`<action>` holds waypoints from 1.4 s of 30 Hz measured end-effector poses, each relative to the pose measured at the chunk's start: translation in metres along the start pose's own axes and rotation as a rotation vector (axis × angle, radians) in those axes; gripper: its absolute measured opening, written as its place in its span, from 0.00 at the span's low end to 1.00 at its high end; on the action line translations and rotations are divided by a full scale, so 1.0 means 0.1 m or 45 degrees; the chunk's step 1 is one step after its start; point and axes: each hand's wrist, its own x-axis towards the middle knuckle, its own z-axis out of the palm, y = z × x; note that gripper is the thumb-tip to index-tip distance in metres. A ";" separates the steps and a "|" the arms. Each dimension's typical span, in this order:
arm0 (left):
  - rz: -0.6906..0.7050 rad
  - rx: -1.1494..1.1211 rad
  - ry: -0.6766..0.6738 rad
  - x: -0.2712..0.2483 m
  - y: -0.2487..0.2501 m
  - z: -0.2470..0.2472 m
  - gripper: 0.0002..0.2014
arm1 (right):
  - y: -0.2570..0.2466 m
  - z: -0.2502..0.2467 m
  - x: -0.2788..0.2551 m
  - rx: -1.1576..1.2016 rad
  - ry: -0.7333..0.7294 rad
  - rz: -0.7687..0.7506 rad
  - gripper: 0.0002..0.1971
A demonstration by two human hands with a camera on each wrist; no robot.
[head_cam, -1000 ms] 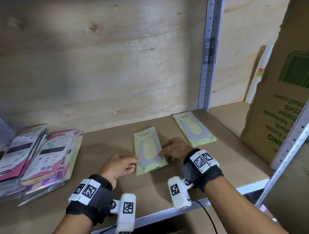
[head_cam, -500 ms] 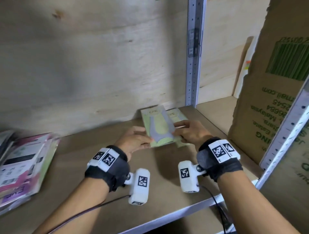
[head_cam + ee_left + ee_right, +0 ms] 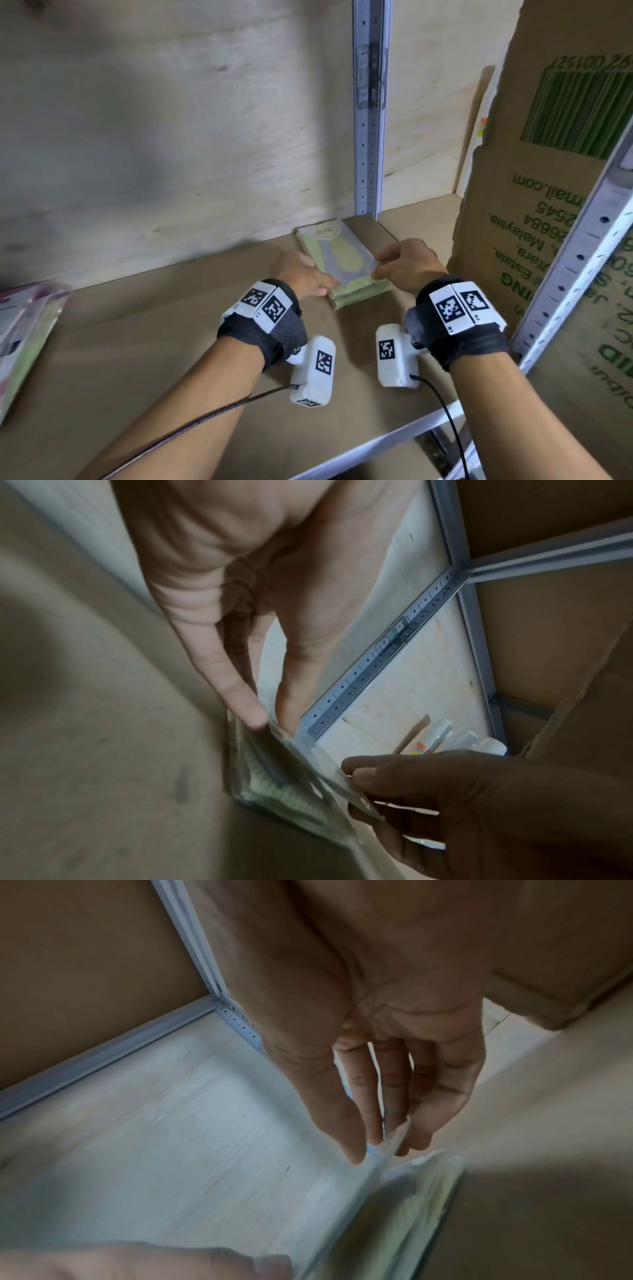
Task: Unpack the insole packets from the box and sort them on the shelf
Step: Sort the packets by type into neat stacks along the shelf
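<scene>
Lying far left of your grip, pink insole packets [image 3: 24,329] sit at the shelf [image 3: 137,342] edge. Your left hand [image 3: 301,277] pinches the left edge of the green insole packet [image 3: 346,260], thumb and fingertips [image 3: 250,710] closed on it. That packet sits tilted over a second green packet [image 3: 359,294] lying flat on the shelf below it. Your right hand [image 3: 407,265] pinches its right edge. Beyond the grip stands a metal upright [image 3: 368,113]; right of it, the cardboard box [image 3: 555,205].
</scene>
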 end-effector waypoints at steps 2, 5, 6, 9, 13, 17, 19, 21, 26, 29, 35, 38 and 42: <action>-0.025 -0.003 0.006 0.01 -0.03 0.02 0.27 | 0.01 0.01 0.01 -0.046 -0.022 0.017 0.15; -0.058 -0.021 -0.026 0.00 -0.04 0.04 0.27 | 0.01 0.02 0.04 -0.072 -0.035 0.032 0.14; -0.067 -0.022 -0.039 -0.01 -0.04 0.05 0.28 | 0.01 0.03 0.04 -0.077 -0.035 0.036 0.14; -0.077 -0.031 -0.062 -0.02 -0.04 0.07 0.30 | 0.03 0.04 0.05 -0.097 -0.036 0.046 0.13; -0.044 -0.011 -0.049 -0.02 -0.05 0.07 0.31 | 0.05 0.03 0.06 -0.095 -0.044 0.046 0.11; -0.035 -0.014 -0.042 -0.02 -0.05 0.08 0.30 | 0.04 0.02 0.05 -0.092 -0.048 0.049 0.11; -0.041 -0.011 -0.041 -0.01 -0.05 0.07 0.29 | 0.02 0.02 0.05 -0.101 -0.046 0.052 0.11; -0.053 -0.008 -0.030 -0.01 -0.05 0.06 0.29 | -0.02 0.01 0.02 -0.103 -0.038 0.052 0.13; -0.020 0.015 0.024 -0.09 -0.12 -0.14 0.28 | -0.25 0.01 -0.11 -0.101 0.052 -0.030 0.18; 0.009 0.011 0.079 -0.22 -0.19 -0.41 0.24 | -0.43 0.01 -0.25 -0.066 0.062 -0.131 0.14; 0.050 -0.071 0.230 -0.66 -0.41 -1.16 0.19 | -0.77 0.24 -0.65 -0.010 -0.133 -0.310 0.07; 0.060 -0.147 0.315 -0.89 -0.58 -1.54 0.15 | -0.94 0.46 -0.89 0.114 -0.249 -0.345 0.06; 0.104 -0.234 0.463 -1.16 -0.79 -2.03 0.08 | -1.20 0.83 -1.19 0.242 -0.443 -0.367 0.08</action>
